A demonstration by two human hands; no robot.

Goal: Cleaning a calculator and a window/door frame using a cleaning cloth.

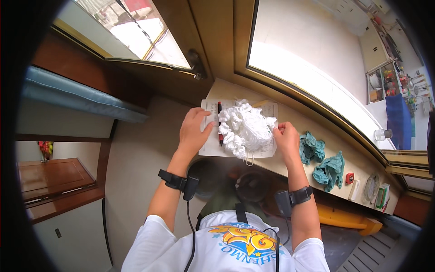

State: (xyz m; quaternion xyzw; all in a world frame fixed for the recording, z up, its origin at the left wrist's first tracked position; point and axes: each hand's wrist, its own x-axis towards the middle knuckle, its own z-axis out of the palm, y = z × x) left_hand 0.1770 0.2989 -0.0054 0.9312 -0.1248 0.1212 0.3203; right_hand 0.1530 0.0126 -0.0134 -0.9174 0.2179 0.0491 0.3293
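Note:
A heap of white yarn (256, 131), with ruffled curls along its left side, lies on printed paper sheets (210, 147) on a narrow ledge. Left of the heap, a black and red pen (220, 109) rests on the paper. My left hand (194, 131) is over the paper's left edge beside the pen, fingers apart and holding nothing. At the right edge of the yarn, my right hand (286, 137) is closed with thumb and fingertips pinched together. What sits between those fingertips, yarn or paper edge, is too small to tell.
Right along the ledge (290, 113) lie two crumpled teal cloths (330, 171), a red tape measure (349, 178), a white box (355, 190) and a glass dish (371, 188). A framed window (308, 68) borders the far side. Dark round pots (251, 186) stand below the ledge.

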